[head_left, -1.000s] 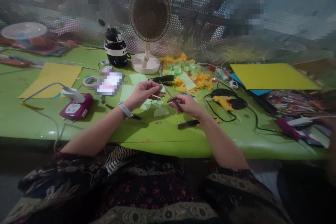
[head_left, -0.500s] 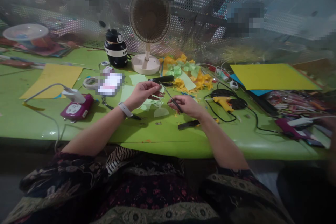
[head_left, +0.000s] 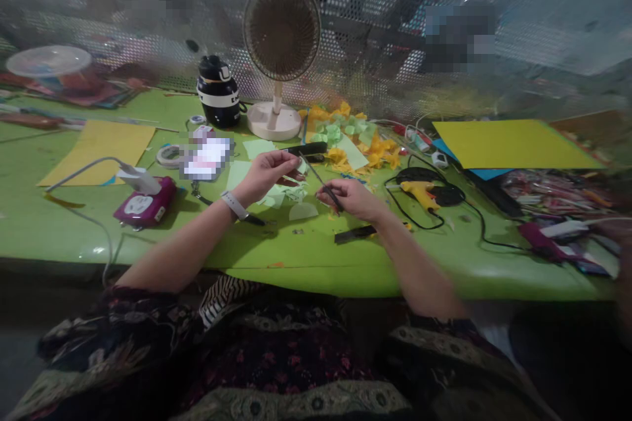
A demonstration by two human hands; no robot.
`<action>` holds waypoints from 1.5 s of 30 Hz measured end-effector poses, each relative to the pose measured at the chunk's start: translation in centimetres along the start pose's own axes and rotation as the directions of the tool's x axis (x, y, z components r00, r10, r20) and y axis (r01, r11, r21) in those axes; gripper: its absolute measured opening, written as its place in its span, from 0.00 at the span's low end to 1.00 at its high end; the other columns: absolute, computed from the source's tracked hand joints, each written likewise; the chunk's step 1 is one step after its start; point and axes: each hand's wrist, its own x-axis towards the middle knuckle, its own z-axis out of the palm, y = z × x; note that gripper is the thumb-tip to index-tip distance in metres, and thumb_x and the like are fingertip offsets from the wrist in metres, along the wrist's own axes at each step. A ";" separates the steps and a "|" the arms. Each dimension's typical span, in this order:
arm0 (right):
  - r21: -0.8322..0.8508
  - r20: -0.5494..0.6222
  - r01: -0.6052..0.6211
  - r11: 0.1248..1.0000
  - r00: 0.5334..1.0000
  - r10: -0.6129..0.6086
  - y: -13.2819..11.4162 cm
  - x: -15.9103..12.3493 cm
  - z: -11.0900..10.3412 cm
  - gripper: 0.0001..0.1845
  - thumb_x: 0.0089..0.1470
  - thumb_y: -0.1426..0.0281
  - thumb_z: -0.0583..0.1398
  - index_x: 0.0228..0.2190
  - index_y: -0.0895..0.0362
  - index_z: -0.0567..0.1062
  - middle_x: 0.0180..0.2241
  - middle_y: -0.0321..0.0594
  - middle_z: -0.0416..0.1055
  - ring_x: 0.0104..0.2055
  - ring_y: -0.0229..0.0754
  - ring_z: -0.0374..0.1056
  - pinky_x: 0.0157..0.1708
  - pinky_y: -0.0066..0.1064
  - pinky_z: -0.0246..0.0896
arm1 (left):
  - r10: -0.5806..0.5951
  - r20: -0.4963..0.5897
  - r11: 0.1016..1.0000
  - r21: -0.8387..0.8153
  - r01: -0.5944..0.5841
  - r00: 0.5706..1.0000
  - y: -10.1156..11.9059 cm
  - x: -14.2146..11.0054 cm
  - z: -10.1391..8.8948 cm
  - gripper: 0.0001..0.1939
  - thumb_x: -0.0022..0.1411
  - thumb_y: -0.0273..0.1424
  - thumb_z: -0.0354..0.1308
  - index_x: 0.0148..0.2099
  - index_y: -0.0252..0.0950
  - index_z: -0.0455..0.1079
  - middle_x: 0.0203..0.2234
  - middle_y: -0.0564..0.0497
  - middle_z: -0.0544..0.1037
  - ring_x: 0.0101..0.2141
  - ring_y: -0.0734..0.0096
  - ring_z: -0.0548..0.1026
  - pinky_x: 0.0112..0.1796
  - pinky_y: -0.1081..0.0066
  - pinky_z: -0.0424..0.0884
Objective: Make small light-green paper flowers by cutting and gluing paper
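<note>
My left hand [head_left: 269, 174] is pinched on a small pale green paper piece [head_left: 301, 167] above the green table [head_left: 306, 256]. A white band circles that wrist. My right hand [head_left: 351, 197] grips a thin dark pointed tool [head_left: 318, 179], perhaps scissors or tweezers, whose tip reaches up to the paper at my left fingertips. Pale green paper cut-outs [head_left: 291, 200] lie on the table right under both hands. A dark flat tool [head_left: 355, 233] lies just in front of my right wrist.
A small desk fan [head_left: 281, 46] and a black jug [head_left: 217, 92] stand behind. Yellow and green paper flowers [head_left: 360, 138] are piled at centre back. A yellow glue gun [head_left: 419, 192] with black cable lies right, yellow sheets [head_left: 508, 143] either side, a magenta device [head_left: 145, 204] left.
Both hands have barely shifted; the left hand lifted a little and the tool's tip stays at the paper.
</note>
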 end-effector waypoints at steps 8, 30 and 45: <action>-0.086 -0.158 -0.051 0.995 0.987 0.037 0.9 0.6 -1.2 0.33 0.40 0.46 0.70 0.39 0.59 0.76 0.22 0.32 0.67 0.24 0.36 0.63 0.27 0.30 0.59 | -0.033 -0.025 0.997 -0.077 0.031 0.999 0.7 -0.3 0.3 0.12 0.59 0.35 0.67 0.40 0.33 0.72 0.32 0.47 0.82 0.35 0.66 0.83 0.32 0.72 0.78; -0.749 -0.417 -0.290 0.596 0.905 -0.084 5.0 3.7 -1.4 0.24 0.52 0.61 0.67 0.49 0.58 0.74 0.48 0.50 0.75 0.42 0.51 0.73 0.36 0.35 0.63 | -0.156 -0.050 0.952 -0.274 0.137 0.986 -0.5 -0.2 1.1 0.09 0.59 0.22 0.64 0.43 0.31 0.76 0.33 0.48 0.83 0.34 0.73 0.82 0.43 0.70 0.78; -0.331 -0.342 -0.058 0.942 0.938 -0.063 2.4 2.3 -1.0 0.13 0.56 0.62 0.63 0.38 0.58 0.78 0.33 0.40 0.78 0.31 0.39 0.71 0.33 0.30 0.65 | 0.148 -0.044 0.989 0.013 -0.148 0.988 -1.1 -0.8 2.3 0.20 0.51 0.28 0.71 0.46 0.32 0.73 0.36 0.46 0.82 0.37 0.70 0.80 0.44 0.67 0.78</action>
